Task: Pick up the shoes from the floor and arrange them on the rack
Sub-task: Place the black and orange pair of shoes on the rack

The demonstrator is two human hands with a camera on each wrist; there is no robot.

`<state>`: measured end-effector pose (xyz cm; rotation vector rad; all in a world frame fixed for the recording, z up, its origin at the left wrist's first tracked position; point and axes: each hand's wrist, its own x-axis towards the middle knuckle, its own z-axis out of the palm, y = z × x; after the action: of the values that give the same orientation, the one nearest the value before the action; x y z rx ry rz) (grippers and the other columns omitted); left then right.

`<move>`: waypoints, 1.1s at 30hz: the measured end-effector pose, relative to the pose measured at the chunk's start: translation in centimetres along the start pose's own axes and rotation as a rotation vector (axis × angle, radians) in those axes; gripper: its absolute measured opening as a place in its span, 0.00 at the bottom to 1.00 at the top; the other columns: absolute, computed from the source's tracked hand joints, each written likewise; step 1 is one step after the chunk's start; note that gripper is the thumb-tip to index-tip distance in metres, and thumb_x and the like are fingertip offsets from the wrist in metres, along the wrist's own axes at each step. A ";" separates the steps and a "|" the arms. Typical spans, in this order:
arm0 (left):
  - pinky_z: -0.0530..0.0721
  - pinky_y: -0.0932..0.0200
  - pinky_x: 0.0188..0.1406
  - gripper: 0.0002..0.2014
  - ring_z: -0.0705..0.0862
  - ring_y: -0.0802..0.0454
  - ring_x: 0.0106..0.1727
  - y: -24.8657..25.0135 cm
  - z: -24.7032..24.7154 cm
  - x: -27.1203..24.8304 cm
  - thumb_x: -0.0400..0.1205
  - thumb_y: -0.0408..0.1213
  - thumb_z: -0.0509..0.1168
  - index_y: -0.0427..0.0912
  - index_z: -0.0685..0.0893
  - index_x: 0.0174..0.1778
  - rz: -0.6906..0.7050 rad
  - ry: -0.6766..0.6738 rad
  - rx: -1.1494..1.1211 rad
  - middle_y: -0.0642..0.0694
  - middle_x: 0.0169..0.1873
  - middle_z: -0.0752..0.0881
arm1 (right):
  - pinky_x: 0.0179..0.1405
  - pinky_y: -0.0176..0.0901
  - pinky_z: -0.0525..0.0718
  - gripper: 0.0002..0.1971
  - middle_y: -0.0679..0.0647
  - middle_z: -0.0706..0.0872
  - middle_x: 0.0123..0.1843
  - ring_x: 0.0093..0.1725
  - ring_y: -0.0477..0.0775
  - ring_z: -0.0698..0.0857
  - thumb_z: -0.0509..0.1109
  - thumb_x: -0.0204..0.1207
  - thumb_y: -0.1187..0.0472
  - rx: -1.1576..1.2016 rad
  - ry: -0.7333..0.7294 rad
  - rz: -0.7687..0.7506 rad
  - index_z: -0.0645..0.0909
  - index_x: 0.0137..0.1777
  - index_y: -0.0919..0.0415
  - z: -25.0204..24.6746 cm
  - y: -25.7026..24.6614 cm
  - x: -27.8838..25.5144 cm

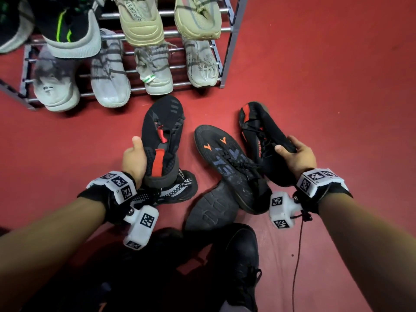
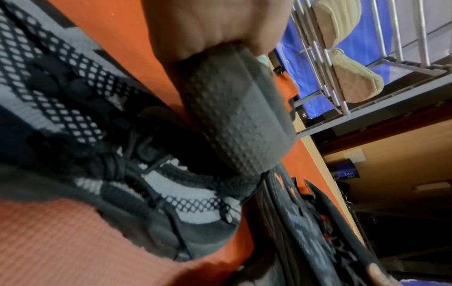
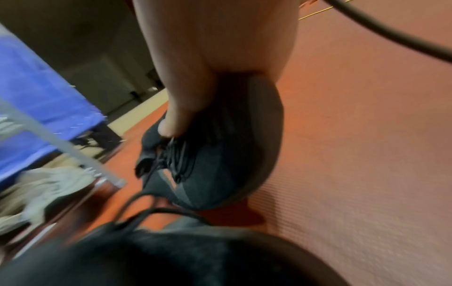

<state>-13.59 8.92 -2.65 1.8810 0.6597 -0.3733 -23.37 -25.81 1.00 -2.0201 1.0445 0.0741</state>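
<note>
My left hand [image 1: 135, 158] grips a black knit shoe with red tabs [image 1: 163, 131] by its heel, toe pointing at the rack; in the left wrist view the same hand [image 2: 208, 29] wraps that shoe's dotted grey sole [image 2: 232, 116]. My right hand [image 1: 295, 154] holds a black laced shoe with a red patch [image 1: 261, 136] by its rear; the right wrist view shows the thumb [image 3: 176, 108] pressed on its laces and the shoe [image 3: 220, 151] hanging over the floor. The metal shoe rack [image 1: 227, 52] stands ahead, its tiers holding light shoes.
On the red floor [image 1: 337, 86] lie a black shoe with orange chevrons [image 1: 227, 163], an overturned sole [image 1: 211, 210], a black-and-white mesh shoe [image 1: 177, 188] under my left wrist, and a dark shoe [image 1: 243, 262] near me. A thin cable [image 1: 297, 266] trails at right.
</note>
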 end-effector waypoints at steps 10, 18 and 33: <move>0.76 0.49 0.68 0.28 0.82 0.41 0.62 3.7 -0.5 -5.5 0.80 0.60 0.57 0.49 0.70 0.72 0.077 -0.017 -0.030 0.41 0.62 0.83 | 0.70 0.43 0.73 0.23 0.58 0.84 0.69 0.70 0.59 0.80 0.68 0.79 0.51 0.086 0.145 -0.097 0.77 0.74 0.54 -0.2 -6.4 -4.4; 0.74 0.54 0.71 0.33 0.81 0.50 0.62 7.6 -5.3 -7.5 0.79 0.53 0.66 0.59 0.59 0.79 0.337 -0.302 0.254 0.50 0.63 0.79 | 0.14 0.35 0.82 0.11 0.58 0.87 0.48 0.21 0.41 0.86 0.70 0.79 0.59 0.640 -0.049 0.077 0.83 0.60 0.58 1.5 -10.2 -7.0; 0.75 0.52 0.72 0.28 0.80 0.48 0.67 18.3 -13.0 -11.4 0.80 0.50 0.66 0.52 0.67 0.76 0.634 -0.243 0.136 0.50 0.65 0.79 | 0.12 0.40 0.81 0.05 0.55 0.85 0.39 0.18 0.45 0.85 0.70 0.77 0.63 0.909 -0.006 -0.061 0.79 0.51 0.55 -0.9 -21.8 -13.6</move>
<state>-12.29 12.50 22.29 2.0160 -0.1393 -0.2267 -17.33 -11.13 21.18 -1.2139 0.7965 -0.3664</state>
